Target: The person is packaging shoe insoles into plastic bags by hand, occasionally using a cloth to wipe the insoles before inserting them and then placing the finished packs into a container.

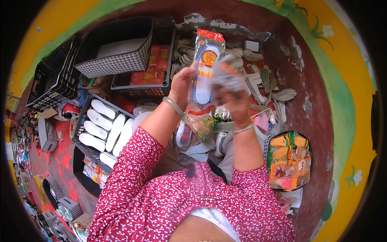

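My left hand grips the left edge of a clear plastic packet and holds it upright in front of me. In the packet, which has a red top, lies a white insole with a blue rim. Close to its right side is my right hand, smeared by motion. That hand is closed on a grey-and-orange tool, too blurred to name more exactly, which overlaps the packet's right edge. Below the hands, a grey-and-blue insole and green-and-yellow small packets lie near my lap.
A black crate of white insoles stands at the left. Behind it, a houndstooth basket sits over a crate with red boxes. Loose insoles are heaped against the wall. A round basket of orange packets is at the right.
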Motion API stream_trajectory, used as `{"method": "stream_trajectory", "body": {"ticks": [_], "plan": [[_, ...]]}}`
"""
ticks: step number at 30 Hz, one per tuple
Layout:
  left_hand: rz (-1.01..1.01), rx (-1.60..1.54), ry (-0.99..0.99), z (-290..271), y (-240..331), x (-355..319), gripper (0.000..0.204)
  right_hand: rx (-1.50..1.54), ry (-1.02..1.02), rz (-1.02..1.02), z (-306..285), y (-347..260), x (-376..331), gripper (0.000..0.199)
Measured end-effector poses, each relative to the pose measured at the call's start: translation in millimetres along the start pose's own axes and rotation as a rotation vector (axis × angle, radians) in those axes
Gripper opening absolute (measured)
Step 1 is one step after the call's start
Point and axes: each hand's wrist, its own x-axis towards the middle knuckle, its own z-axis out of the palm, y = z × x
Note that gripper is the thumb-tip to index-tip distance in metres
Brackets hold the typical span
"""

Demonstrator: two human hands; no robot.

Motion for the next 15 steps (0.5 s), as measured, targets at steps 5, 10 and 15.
{"method": "stream_trajectory", "body": {"ticks": [5,10,15], "plan": [[-0.045,0.108,0.071,12,-1,-7,0.073,-0.796,-0.282,-0.111,33,13,-6,0.065],[-0.141,0.223,0.060,27,-17,-13,0.078,-0.939,-0.069,-0.117,13,22,3,0.059],[-0.103,0.350,-0.109,20,-25,-17,0.071,-0.926,0.075,-0.115,-6,20,12,0.056]]}}
